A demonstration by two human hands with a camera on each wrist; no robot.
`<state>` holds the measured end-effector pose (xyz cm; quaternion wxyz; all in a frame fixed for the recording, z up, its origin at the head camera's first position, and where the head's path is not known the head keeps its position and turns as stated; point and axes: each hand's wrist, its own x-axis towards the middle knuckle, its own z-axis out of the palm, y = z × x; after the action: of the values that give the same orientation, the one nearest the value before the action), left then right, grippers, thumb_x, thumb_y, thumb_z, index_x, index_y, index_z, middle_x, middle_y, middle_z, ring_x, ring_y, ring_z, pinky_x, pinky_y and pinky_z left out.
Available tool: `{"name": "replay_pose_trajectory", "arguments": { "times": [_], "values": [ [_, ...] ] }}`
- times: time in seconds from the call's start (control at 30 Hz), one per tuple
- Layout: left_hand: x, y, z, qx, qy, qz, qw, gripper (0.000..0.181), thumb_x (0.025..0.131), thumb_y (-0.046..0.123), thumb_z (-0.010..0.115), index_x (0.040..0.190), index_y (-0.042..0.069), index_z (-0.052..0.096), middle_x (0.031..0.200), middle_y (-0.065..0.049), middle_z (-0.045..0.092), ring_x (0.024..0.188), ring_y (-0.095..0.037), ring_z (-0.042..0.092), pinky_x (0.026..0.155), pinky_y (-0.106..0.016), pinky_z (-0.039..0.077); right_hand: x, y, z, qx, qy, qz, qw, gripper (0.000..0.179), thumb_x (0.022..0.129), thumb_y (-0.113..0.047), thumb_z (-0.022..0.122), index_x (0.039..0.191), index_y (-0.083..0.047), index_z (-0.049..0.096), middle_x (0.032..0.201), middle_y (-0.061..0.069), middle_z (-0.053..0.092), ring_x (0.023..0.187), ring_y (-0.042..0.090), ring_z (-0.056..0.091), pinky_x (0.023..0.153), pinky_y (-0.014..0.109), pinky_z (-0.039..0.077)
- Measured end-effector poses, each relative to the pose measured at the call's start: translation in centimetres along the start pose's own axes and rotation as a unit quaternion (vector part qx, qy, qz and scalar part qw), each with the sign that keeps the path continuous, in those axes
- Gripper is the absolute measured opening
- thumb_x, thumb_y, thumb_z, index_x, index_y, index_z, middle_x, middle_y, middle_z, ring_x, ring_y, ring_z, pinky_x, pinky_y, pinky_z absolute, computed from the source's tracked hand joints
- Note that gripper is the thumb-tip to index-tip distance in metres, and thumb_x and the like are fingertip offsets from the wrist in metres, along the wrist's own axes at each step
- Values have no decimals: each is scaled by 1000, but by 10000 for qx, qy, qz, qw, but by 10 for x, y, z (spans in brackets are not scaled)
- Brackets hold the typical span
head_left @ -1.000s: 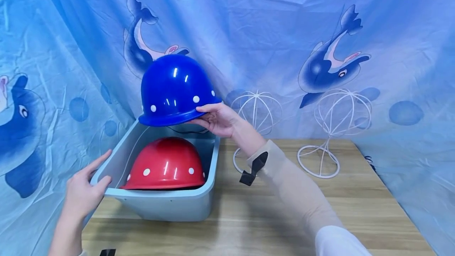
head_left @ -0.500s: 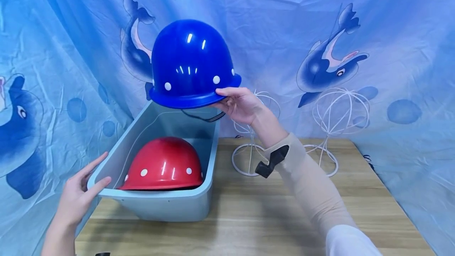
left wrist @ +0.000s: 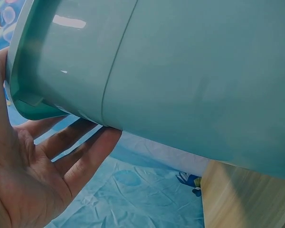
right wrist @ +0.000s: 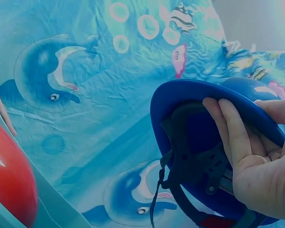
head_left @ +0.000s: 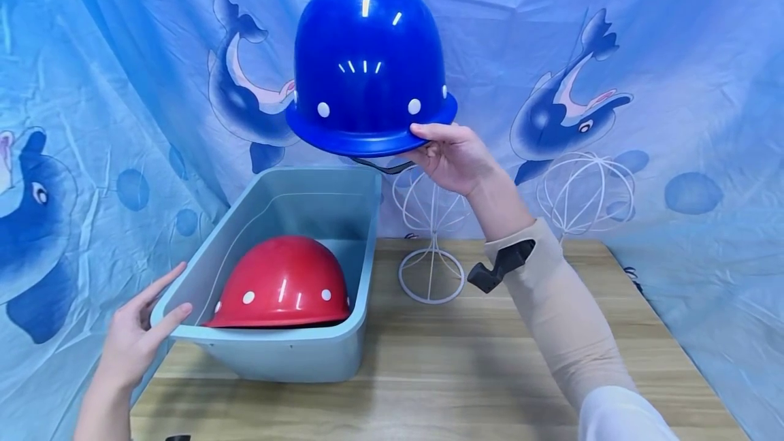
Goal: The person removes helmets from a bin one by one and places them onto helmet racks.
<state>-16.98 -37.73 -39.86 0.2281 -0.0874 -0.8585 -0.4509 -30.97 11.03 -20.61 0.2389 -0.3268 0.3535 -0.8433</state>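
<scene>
My right hand (head_left: 456, 158) grips the brim of a blue hard hat (head_left: 367, 39) held up above the bin's far right corner. In the right wrist view, fingers (right wrist: 235, 126) reach inside the brim while the thumb lies outside; the dark harness (right wrist: 185, 133) and chin strap show within the shell. On the left, my left hand (head_left: 131, 342) holds the near left corner of a grey-green plastic bin (head_left: 294, 359), thumb over the rim and fingers along the outer wall (left wrist: 180, 85). Inside the bin's near end sits a red hard hat (head_left: 284, 278), dome up.
Two white wire stands with round cage tops stand at the back of the wooden table (head_left: 441, 373): one (head_left: 434, 233) right of the bin, another (head_left: 597, 160) farther right, its base hidden behind my forearm. A dolphin-print curtain (head_left: 478, 39) hangs behind and at both sides.
My right hand has lifted the blue hard hat up and to the right, out from over the bin. The left hand stays at the bin's corner, and the red hard hat has not moved.
</scene>
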Motion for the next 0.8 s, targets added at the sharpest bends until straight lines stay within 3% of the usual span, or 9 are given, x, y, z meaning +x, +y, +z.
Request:
{"name": "replay_pose_trajectory", "arguments": {
  "times": [0.07, 0.17, 0.23, 0.3, 0.47, 0.57, 0.67, 0.73, 0.8],
  "values": [
    [0, -1, 0, -1, -1, -3, 10000, 67, 100, -3, 65, 162, 13, 47, 134, 38, 58, 109, 19, 64, 79, -6, 53, -4, -3, -2, 27, -67, -65, 10000, 70, 97, 3, 70, 155, -1, 31, 119, 19, 79, 97, 27, 82, 87, 32, 63],
    [1, -2, -1, -61, -14, -23, 10000, 67, 100, -4, 65, 162, 12, 47, 133, 37, 60, 108, 18, 64, 78, -7, 54, -9, -7, -6, 17, -96, -150, 9998, 50, 98, 4, 69, 141, 1, 44, 98, 17, 82, 93, 25, 82, 88, 33, 63],
    [0, -2, -1, -85, -16, -35, 10000, 67, 100, -4, 65, 162, 11, 47, 133, 37, 60, 108, 17, 65, 77, -7, 54, -12, -9, -9, -18, -91, -167, 9998, 45, 99, 5, 68, 139, 2, 48, 86, 15, 81, 91, 23, 82, 90, 33, 63],
    [0, -3, -1, -128, -26, -44, 9999, 66, 100, -4, 64, 162, 11, 46, 133, 37, 61, 108, 17, 65, 77, -8, 54, -15, -12, -11, -39, -80, -179, 9998, 47, 99, 5, 67, 141, 1, 46, 90, 14, 81, 93, 23, 82, 91, 33, 63],
    [0, -3, -1, -406, -85, -75, 9991, 66, 100, -6, 63, 162, 10, 47, 132, 35, 63, 107, 15, 66, 76, -9, 54, -22, -16, -16, 3, -72, -121, 9999, 53, 103, 4, 61, 150, -3, 35, 122, 18, 78, 100, 25, 81, 91, 33, 63],
    [0, -2, -1, -509, -105, -86, 9986, 66, 100, -6, 63, 162, 11, 47, 133, 34, 64, 107, 15, 67, 76, -9, 55, -26, -17, -18, -43, -103, -120, 9999, 52, 105, 3, 58, 150, -2, 34, 109, 15, 81, 94, 24, 82, 91, 33, 63],
    [-1, -2, 0, -456, -80, -54, 9989, 66, 100, -6, 63, 161, 11, 48, 134, 34, 63, 108, 14, 67, 77, -9, 54, -29, -18, -20, -125, -200, -193, 9995, 50, 105, 2, 57, 149, -3, 35, 109, 15, 81, 94, 25, 82, 92, 33, 63],
    [-1, -2, 0, -344, -26, 25, 9994, 65, 100, -6, 63, 161, 9, 48, 139, 33, 61, 115, 15, 64, 81, -7, 52, -30, -19, -21, -193, -268, -272, 9991, 49, 106, 2, 56, 150, -5, 36, 112, 15, 80, 95, 25, 82, 92, 33, 62],
    [-1, -2, 1, -325, 5, 94, 9994, 64, 99, -7, 63, 160, 7, 48, 145, 32, 58, 123, 16, 59, 86, -5, 49, -32, -21, -22, -255, -292, -353, 9986, 48, 106, 2, 56, 150, -5, 38, 127, 16, 76, 99, 26, 82, 92, 33, 62]
  ]
}}
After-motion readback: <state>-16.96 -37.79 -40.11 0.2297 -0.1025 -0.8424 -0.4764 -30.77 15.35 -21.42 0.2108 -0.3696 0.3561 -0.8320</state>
